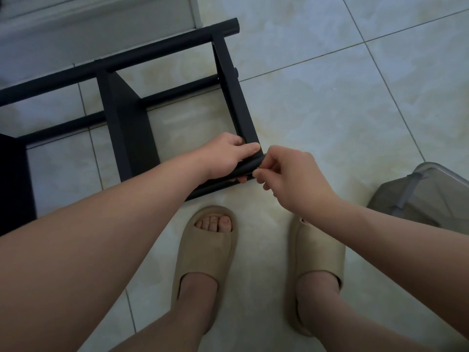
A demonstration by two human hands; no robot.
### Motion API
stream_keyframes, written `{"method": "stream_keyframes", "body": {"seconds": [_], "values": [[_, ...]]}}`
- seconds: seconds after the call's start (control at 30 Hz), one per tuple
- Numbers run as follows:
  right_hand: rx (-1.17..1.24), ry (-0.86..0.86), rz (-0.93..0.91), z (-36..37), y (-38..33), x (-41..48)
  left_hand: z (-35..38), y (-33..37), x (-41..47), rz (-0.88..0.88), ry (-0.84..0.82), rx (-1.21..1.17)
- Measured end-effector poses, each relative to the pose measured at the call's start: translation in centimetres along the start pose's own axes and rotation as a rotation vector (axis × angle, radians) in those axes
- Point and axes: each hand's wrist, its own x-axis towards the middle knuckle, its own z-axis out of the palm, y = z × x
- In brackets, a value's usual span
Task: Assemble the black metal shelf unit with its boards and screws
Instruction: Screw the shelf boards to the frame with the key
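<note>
Floor (355, 102) of pale tiles carries the black frame (237, 102) at left of centre. The frame's left part is cut off by the picture's edge, and a dark board (127, 128) crosses between its rails. Bare tiles lie to the right, up to a grey bin (431, 196) cut off at the edge. Both arms reach down to the frame's near corner, above two slippers (205, 252). The left hand (225, 157) wraps the near tube (245, 168). The right hand (291, 176), just beside it, pinches the tube's end with curled fingers; whether it holds anything small there is hidden.
</note>
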Motion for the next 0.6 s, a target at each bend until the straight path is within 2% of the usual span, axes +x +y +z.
{"method": "stream_keyframes", "body": {"seconds": [0.07, 0.13, 0.2, 0.3, 0.6], "values": [[0.217, 0.002, 0.131, 0.3, -0.1, -0.3, 0.0, 0.0, 0.0, 0.006, 0.011, 0.005], [0.293, 0.006, 0.186, 0.6, -0.2, -0.4, 0.0, 0.0, 0.0, 0.007, 0.019, 0.007], [0.11, 0.009, 0.103, 0.4, -0.1, -0.4, 0.0, 0.1, -0.1, 0.004, 0.008, -0.018], [-0.387, 0.024, -0.086, 0.0, -0.1, -0.4, 0.0, 0.2, -0.1, -0.007, -0.006, -0.033], [-0.556, 0.06, -0.366, -0.9, -0.2, -0.1, 0.3, 0.3, -0.3, -0.004, -0.015, -0.026]]}}
